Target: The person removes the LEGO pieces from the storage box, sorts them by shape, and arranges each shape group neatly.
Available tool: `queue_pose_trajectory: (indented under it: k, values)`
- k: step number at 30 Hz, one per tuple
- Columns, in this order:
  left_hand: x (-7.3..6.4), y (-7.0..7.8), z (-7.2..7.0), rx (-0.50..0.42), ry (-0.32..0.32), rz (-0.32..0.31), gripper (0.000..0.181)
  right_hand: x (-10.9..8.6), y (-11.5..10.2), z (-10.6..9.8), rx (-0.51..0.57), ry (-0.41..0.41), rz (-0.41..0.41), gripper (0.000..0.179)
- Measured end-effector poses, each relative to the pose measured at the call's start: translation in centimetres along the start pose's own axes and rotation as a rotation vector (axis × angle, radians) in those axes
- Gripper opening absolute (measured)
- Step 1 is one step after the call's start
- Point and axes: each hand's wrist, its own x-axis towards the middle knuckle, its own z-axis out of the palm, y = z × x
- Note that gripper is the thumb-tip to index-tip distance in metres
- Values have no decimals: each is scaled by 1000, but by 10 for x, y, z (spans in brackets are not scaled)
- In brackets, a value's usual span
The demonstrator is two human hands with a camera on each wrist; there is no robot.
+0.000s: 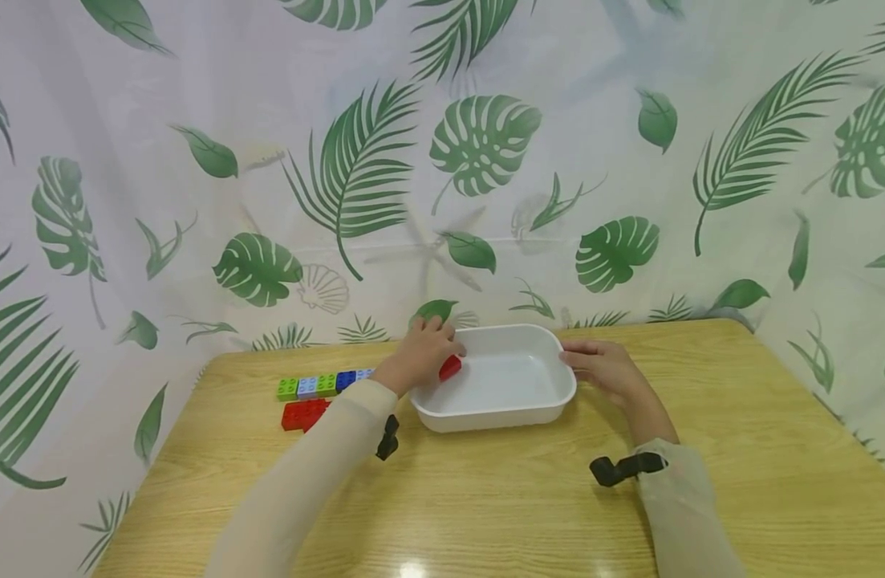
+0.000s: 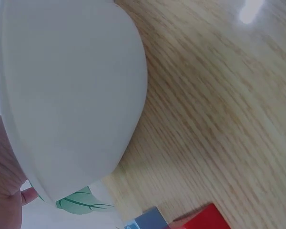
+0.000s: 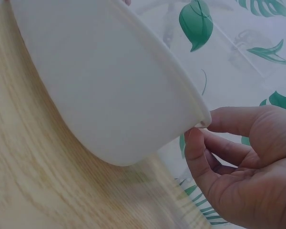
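Observation:
A white, rounded rectangular tray (image 1: 496,419) sits toward the back of the table. At its left end, my left hand (image 1: 428,351) reaches over the rim and holds a red toy brick (image 1: 450,368) just inside; the hand covers part of the brick. In the left wrist view only part of that hand (image 2: 4,179) shows, beyond the tray's side wall (image 2: 76,86). My right hand (image 1: 606,371) is at the tray's right end. The right wrist view shows its thumb and fingers (image 3: 226,119) pinching the tray's rim.
Left of the tray lies a row of green, light blue and dark blue toy bricks (image 1: 326,384), partly behind my left forearm. Red bricks (image 1: 303,414) lie in front of that row. A leaf-patterned curtain (image 1: 485,265) hangs along the table's back edge.

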Motion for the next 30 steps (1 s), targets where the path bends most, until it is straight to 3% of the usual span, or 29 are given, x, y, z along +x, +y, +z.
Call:
queue_pose_trajectory:
  k: [6,15,30]
  values:
    - [0,0,0,8,4,2,35,0,-3,1,8,-3,7,54]
    - [-4,0,-2,-68,-3,-8,38,0,-3,2,-2,9,22,54]
    - [-2,4,6,-96,-34,-41,48,1,1,0,-29,14,35,55]
